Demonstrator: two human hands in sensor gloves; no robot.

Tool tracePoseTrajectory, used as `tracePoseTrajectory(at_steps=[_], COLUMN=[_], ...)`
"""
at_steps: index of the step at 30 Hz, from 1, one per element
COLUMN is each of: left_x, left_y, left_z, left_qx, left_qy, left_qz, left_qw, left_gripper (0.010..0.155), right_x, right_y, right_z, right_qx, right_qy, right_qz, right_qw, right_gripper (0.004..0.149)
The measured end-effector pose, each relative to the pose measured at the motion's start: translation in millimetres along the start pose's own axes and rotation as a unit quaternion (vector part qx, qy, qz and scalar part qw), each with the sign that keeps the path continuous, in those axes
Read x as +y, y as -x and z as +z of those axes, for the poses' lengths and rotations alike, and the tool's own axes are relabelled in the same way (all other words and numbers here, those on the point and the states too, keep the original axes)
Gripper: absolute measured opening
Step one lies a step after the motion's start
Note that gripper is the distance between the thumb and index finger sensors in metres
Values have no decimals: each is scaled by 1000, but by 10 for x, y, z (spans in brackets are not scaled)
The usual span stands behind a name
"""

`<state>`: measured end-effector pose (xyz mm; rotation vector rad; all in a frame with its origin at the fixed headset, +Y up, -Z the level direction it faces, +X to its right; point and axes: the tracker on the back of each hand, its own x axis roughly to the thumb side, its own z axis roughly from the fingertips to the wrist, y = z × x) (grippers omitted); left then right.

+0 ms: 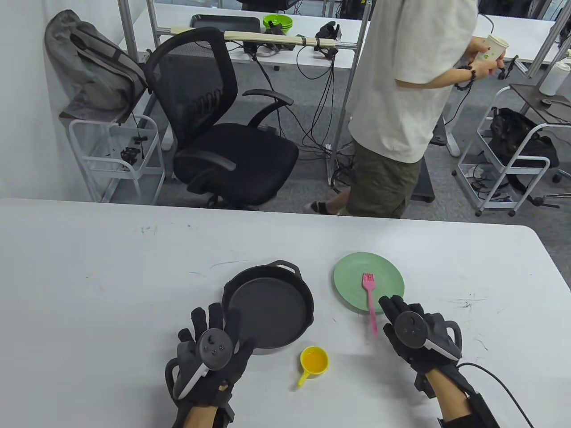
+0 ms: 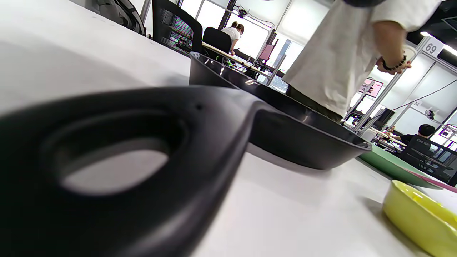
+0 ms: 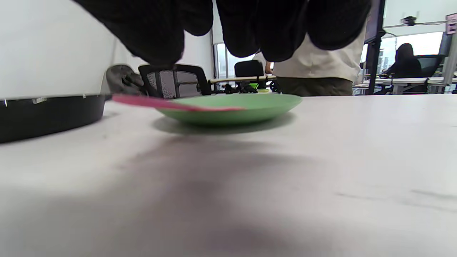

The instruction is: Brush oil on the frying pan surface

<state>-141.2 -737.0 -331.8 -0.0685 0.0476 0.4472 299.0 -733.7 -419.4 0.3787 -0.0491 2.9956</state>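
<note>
White tabletop [image 1: 111, 267] carries the black frying pan [image 1: 267, 310], a yellow oil cup [image 1: 314, 360] near it, and a pink brush [image 1: 370, 301] on the green plate [image 1: 348, 274]. I see my left hand [image 1: 212, 352] spread wide over the pan's handle; my right hand [image 1: 412, 332] hovers beside the brush handle, its grip apparently loose, holding nothing.

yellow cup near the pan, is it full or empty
Not empty: the small yellow cup holds yellow-orange liquid, presumably the oil, filling much of its bowl in the table view. It sits upright beside the frying pan.
</note>
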Motion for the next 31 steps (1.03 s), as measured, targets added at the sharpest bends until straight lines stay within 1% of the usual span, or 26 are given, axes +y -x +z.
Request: tracePoseTrajectory(at_steps=[6,9,11,13,15,17,21,24,27,31], left_x=[14,25,16,1,-20,-40,-86,-93,-96,-102], left_y=[3,18,24,21,10,-1,-24,-36,-32,-22], left_z=[-9,-14,-19,-23,-37,-48,-70,-72,-70,-71], left_qx=[2,7,10,11,11,11,8,8,8,9], left_qy=[-5,-9,-8,-5,-2,0,8,7,5,4], left_qz=[-9,-9,-13,-18,-25,-31,-43,-48,-49,-48], left_qw=[1000,1000,1000,1000,1000,999,999,999,999,999], left_gripper=[79,79,79,79,79,79,79,79,79,78], right_x=[-147,-134,-92,-33,32,65,76,74,91,114], right_y=[52,56,63,71,76,88,112,117,103,81], right_z=[320,480,527,546,552,557,578,596,614,604], right_qx=[29,39,40,40,43,48,52,52,53,51], right_qy=[25,22,20,12,-28,-49,-63,-62,-75,-79], right_qz=[-40,-52,-55,-58,-47,-35,-41,-44,-47,-48], right_qw=[998,998,997,997,998,997,996,996,995,994], right_gripper=[71,73,73,74,75,76,76,76,76,75])
